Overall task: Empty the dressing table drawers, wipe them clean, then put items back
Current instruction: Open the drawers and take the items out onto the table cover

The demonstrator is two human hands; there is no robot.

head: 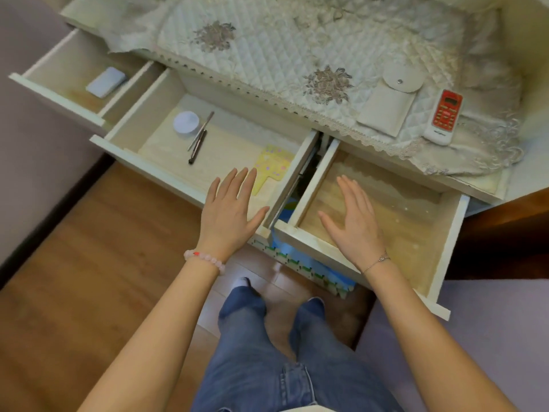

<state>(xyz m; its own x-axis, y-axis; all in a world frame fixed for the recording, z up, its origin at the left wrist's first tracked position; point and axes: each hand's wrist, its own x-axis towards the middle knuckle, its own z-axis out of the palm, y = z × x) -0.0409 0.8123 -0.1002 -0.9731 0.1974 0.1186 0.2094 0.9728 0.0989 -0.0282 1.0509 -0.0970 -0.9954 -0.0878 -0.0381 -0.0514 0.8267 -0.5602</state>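
Three drawers of the dressing table stand pulled out. The left drawer (pixel 56 93) holds a pale blue packet (pixel 105 82). In the middle drawer (pixel 154 171) lie a round white jar (pixel 186 121), two thin metal tools (pixel 198 138) and a yellow comb-shaped card (pixel 271 165). The right drawer (pixel 445 257) shows only its bare wooden bottom. My left hand (pixel 230 212) hovers flat with straight fingers over the middle drawer's front right corner. My right hand (pixel 355 220) is held flat over the right drawer's front left part. Neither holds anything.
On the quilted cloth (pixel 267 49) on the table top lie a cream pouch (pixel 389 105) and a red-and-white remote (pixel 444 117). A colourful foam mat (pixel 303 263) sits on the floor under the drawers. My legs stand on wooden floor in front.
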